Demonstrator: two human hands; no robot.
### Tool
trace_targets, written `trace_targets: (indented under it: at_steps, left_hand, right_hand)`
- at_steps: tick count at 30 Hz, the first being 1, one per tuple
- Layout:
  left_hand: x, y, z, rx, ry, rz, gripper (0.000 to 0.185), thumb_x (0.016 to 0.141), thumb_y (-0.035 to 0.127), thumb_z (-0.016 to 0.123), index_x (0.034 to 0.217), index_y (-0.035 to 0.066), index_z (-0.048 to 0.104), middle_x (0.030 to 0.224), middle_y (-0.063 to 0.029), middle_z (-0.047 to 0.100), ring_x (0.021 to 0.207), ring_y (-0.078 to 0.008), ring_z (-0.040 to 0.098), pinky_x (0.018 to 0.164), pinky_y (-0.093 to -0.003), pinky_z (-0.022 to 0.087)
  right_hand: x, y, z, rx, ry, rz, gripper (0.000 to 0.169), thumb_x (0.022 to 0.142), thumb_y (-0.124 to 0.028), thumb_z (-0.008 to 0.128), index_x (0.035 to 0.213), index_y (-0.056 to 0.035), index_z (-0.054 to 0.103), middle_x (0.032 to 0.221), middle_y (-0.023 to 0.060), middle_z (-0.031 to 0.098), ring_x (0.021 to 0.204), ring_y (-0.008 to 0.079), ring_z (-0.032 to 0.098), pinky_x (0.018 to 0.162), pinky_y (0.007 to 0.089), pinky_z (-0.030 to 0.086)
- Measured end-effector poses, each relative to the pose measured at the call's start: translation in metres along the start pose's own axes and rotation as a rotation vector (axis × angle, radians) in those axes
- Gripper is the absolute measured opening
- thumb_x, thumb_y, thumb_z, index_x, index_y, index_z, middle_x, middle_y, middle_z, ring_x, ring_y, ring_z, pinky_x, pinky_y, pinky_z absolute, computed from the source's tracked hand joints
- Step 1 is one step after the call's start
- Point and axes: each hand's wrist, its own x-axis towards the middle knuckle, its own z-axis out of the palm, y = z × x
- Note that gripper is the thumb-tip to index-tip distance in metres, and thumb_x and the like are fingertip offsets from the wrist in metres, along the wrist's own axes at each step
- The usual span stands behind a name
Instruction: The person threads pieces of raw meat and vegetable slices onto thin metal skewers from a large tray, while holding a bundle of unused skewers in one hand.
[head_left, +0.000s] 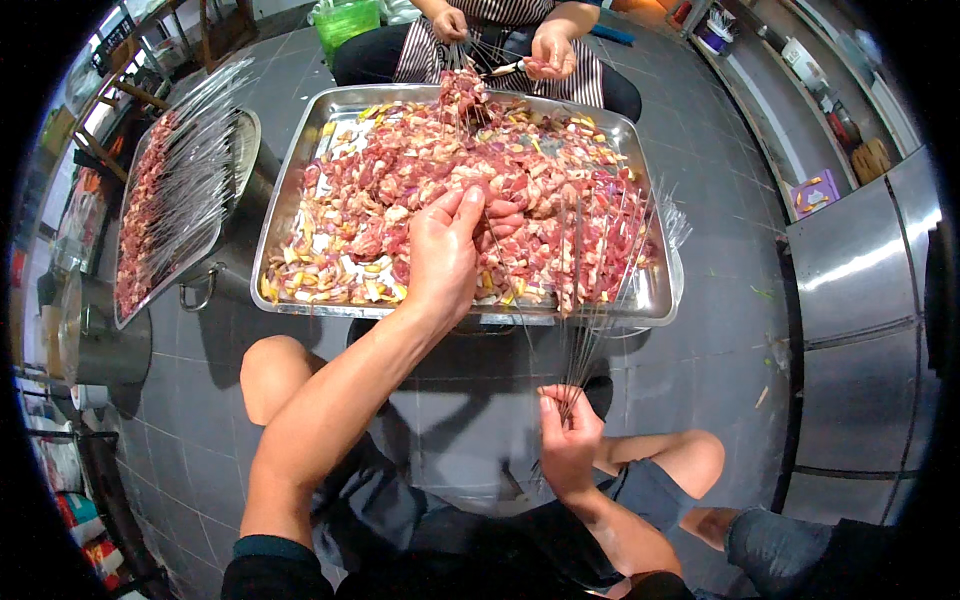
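A large stainless steel tray (652, 300) before me is heaped with raw diced meat (360, 176), with chopped onion and yellow pieces along its edges. My left hand (450, 244) is over the middle of the heap, its fingers closed on a small piece of meat (474, 183). One thin metal skewer (514, 281) slants from these fingers down towards my right hand; its lower end is hard to make out. Below the tray's near edge, my right hand (571, 442) grips a bundle of metal skewers (577, 360). Meat is threaded on their upper ends, which rest over the tray's right side.
Opposite, a person in a striped apron (510, 11) holds skewers and meat above the tray's far edge. At left, a second tray (135, 311) of loaded skewers sits tilted on a metal pot (255, 150). Steel cabinets (855, 262) and shelves (780, 90) line the right.
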Motion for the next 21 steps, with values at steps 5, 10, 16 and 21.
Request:
trace_targets:
  at_steps: [5, 10, 16, 21]
  left_hand:
    - [-0.013, -0.011, 0.004, 0.020, -0.042, -0.047, 0.024, 0.101, 0.018, 0.048, 0.099, -0.003, 0.059, 0.089, -0.0132, 0.066, 0.079, -0.0183, 0.067, 0.073, -0.0283, 0.055]
    - [-0.022, -0.014, 0.005, 0.045, -0.088, -0.141, 0.025, 0.100, 0.024, 0.050, 0.102, 0.001, 0.059, 0.089, -0.0100, 0.067, 0.081, -0.0161, 0.065, 0.073, -0.0270, 0.052]
    - [0.005, 0.016, -0.015, 1.212, -0.447, -0.042, 0.040, 0.099, 0.029, 0.049, 0.080, -0.003, 0.064, 0.067, -0.0102, 0.065, 0.063, -0.0166, 0.064, 0.057, -0.0303, 0.048]
    - [0.014, 0.027, -0.031, 1.729, -0.390, 0.374, 0.016, 0.081, 0.018, 0.063, 0.080, 0.004, 0.068, 0.076, -0.0180, 0.066, 0.075, -0.0363, 0.066, 0.069, -0.0462, 0.053]
  right_hand:
    - [0.002, 0.003, 0.001, 0.027, 0.005, 0.010, 0.012, 0.091, -0.004, 0.058, 0.099, 0.0028, 0.064, 0.083, 0.0004, 0.063, 0.075, 0.0041, 0.054, 0.069, 0.0206, 0.047]
    - [0.007, 0.004, -0.002, 0.022, -0.005, -0.024, 0.011, 0.092, -0.004, 0.057, 0.098, 0.0035, 0.063, 0.083, -0.0008, 0.061, 0.072, 0.0032, 0.051, 0.066, 0.0194, 0.045]
    - [0.021, 0.002, -0.007, 0.203, -0.043, 0.021, 0.007, 0.096, -0.009, 0.055, 0.099, -0.0029, 0.057, 0.068, -0.0074, 0.046, 0.053, -0.0001, 0.036, 0.046, 0.0167, 0.029]
    - [0.034, 0.013, -0.020, 0.232, -0.002, 0.098, 0.007, 0.096, -0.010, 0.055, 0.100, -0.0050, 0.058, 0.068, -0.0066, 0.047, 0.052, 0.0002, 0.037, 0.044, 0.0166, 0.030]
